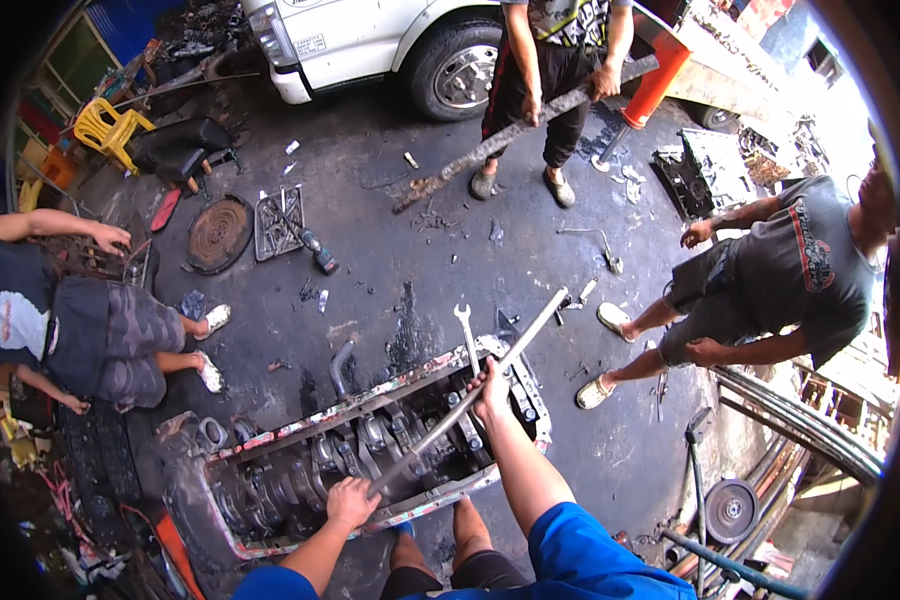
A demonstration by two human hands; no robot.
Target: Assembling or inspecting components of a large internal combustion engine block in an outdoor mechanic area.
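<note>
Metal bar [536, 323] is clamped in left hand [350, 503] and right hand [492, 392]. Below their closed fingers, engine block [310, 418] is opened; crankshaft [375, 432] remains inside.

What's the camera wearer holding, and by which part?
A long metal bar: left grip at its near end, right grip around its middle. Whether the right one also holds the wrench can't be told.

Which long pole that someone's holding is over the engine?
The smooth, pale pole, gripped by the left hand and right hand, slanting over the engine. The rough, rusty pole is held by a person near the white truck.
</note>
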